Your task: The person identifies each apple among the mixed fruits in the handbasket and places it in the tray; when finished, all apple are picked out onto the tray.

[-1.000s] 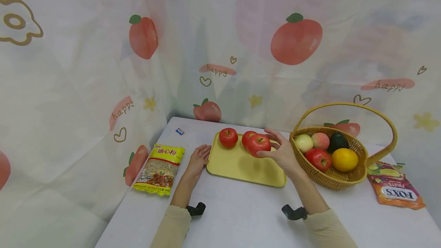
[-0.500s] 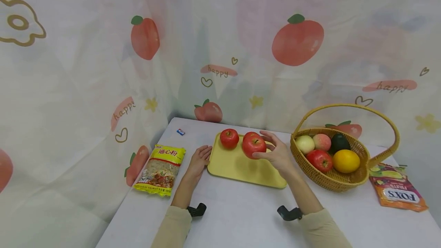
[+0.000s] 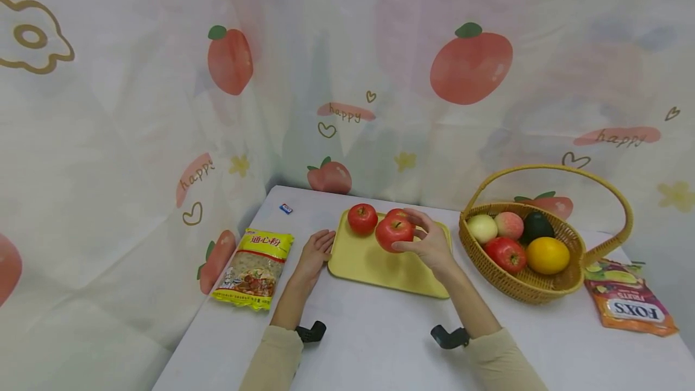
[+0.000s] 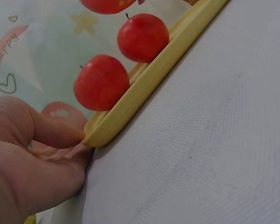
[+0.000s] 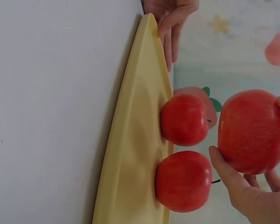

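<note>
My right hand (image 3: 431, 246) holds a red apple (image 3: 394, 234) between thumb and fingers, raised above the yellow tray (image 3: 374, 267). Two more red apples sit on the tray toward its back; the left one (image 3: 362, 219) shows whole in the head view, while the other (image 5: 184, 181) is partly hidden there behind the held apple. At the tray's left side, my left hand (image 3: 315, 251) pinches the rim, with the thumb on the edge in the left wrist view and the fingers partly hidden beyond it.
A wicker basket (image 3: 499, 276) with a tall handle stands to the right, holding several fruits. Beyond it lies a FOX'S candy bag (image 3: 632, 303). Left of the tray are a yellow pasta bag (image 3: 254, 270) and a small blue wrapped item (image 3: 286, 209). Patterned cloth hangs behind the table.
The right hand has carried the apple a little to the left over the tray, so it now overlaps the rear apple. The left hand stays at the tray's rim.
</note>
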Demonstrator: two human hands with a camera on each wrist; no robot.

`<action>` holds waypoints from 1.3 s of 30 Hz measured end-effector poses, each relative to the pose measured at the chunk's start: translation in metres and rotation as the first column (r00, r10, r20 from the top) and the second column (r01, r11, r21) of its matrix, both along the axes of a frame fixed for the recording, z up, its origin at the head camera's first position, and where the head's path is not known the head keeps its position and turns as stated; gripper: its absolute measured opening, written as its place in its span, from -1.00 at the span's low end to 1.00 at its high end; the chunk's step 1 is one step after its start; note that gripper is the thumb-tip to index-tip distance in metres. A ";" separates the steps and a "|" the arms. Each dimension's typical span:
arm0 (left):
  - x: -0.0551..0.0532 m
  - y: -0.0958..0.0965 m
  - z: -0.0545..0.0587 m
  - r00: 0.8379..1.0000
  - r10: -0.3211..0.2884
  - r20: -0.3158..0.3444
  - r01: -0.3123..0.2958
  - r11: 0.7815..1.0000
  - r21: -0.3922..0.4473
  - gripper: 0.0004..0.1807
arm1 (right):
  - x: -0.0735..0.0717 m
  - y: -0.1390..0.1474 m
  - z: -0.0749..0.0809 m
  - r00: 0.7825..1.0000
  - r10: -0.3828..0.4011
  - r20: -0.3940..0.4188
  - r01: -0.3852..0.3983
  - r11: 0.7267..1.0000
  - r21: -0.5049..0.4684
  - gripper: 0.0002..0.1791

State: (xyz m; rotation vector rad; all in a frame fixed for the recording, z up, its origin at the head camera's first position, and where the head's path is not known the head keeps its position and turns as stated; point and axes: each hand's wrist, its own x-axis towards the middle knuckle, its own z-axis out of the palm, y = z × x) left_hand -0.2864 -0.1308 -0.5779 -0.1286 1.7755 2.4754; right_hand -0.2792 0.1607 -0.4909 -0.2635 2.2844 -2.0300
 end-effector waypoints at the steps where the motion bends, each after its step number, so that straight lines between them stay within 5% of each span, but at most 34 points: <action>1: 0.000 0.000 0.000 1.000 0.001 0.003 -0.001 1.000 0.001 -0.18 | 0.000 -0.001 0.000 1.000 -0.001 0.004 0.001 1.000 -0.002 -0.03; 39: 0.000 -0.002 -0.001 1.000 -0.014 -0.018 0.015 1.000 0.009 -0.18 | -0.009 -0.039 -0.025 0.998 -0.011 0.069 0.009 1.000 0.026 -0.10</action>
